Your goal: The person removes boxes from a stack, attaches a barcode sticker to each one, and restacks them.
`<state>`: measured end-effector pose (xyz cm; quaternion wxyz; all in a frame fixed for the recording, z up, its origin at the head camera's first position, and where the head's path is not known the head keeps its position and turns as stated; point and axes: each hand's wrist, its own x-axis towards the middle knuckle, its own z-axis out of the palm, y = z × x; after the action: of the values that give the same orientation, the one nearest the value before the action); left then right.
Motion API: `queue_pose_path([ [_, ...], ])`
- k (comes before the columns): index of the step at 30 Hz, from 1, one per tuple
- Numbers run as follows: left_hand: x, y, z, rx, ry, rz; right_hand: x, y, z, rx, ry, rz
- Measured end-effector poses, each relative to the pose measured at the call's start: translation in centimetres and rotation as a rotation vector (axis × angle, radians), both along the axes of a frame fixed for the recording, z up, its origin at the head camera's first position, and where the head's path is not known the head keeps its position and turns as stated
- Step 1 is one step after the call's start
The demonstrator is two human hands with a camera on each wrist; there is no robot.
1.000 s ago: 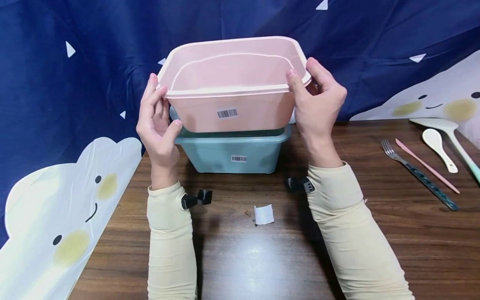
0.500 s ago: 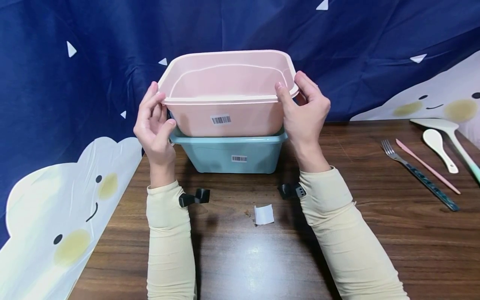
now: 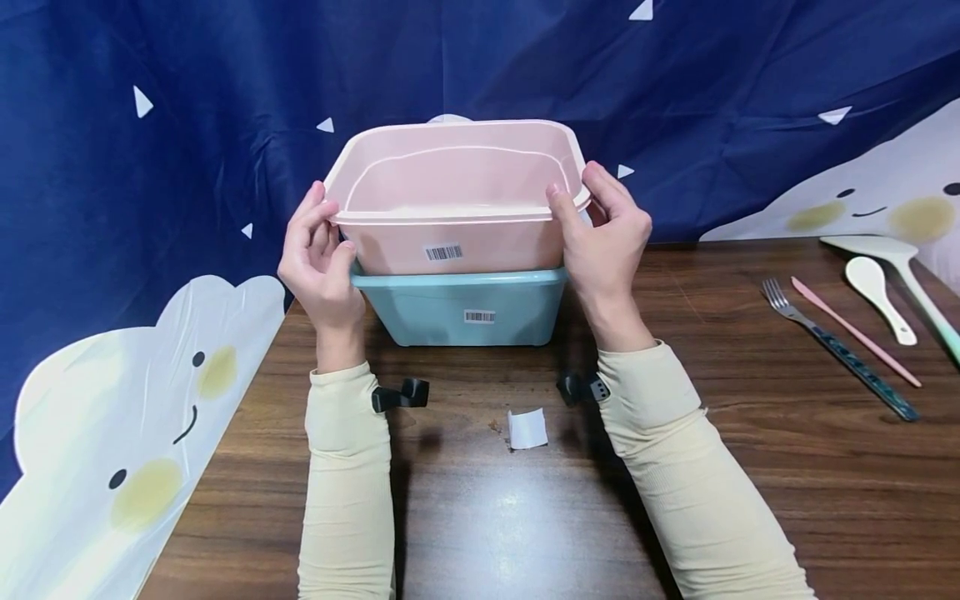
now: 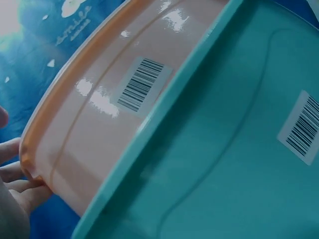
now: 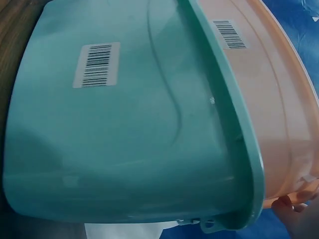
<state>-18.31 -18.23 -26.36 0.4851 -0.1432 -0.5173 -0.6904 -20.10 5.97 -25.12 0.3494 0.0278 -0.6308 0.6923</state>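
Observation:
A pink plastic basin (image 3: 390, 248) with a barcode label sits partly lowered into a teal basin (image 3: 427, 312), which stands on the table and bears a barcode too. At the pink basin's left end, my left hand (image 3: 321, 271) holds the rim with its fingers, the thumb beside the teal rim. My right hand (image 3: 609, 250) grips the right front corner, thumb over the rim and fingers beneath. In the left wrist view, fingers (image 4: 32, 194) reach under the pink rim's end. The right wrist view has a right fingertip (image 5: 284, 206) at the pink basin's end.
To the right on the wooden table (image 3: 675, 467) lie a fork (image 3: 836, 350), a pink slender utensil (image 3: 855, 332), a white spoon (image 3: 879, 298) and a pale long-handled utensil (image 3: 918, 287). A small white paper piece (image 3: 528, 429) lies before the basins. A blue curtain (image 3: 225, 100) hangs behind.
Both hands have lowered the pink basin from above the teal basin, shifting it slightly left, so its bottom part is now inside the teal rim. The teal basin has stayed in place.

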Motion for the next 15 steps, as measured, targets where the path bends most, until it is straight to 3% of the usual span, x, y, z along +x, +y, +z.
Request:
queue_pose_path([
  [8, -0.4, 0.6, -0.9, 0.008, -0.030, 0.145, -0.2, 0.1, -0.8, 0.017, -0.025, 0.013],
  [15, -0.7, 1.2, -1.8, -0.053, -0.027, 0.292, -0.4, 0.4, -1.6, -0.003, -0.055, 0.030],
])
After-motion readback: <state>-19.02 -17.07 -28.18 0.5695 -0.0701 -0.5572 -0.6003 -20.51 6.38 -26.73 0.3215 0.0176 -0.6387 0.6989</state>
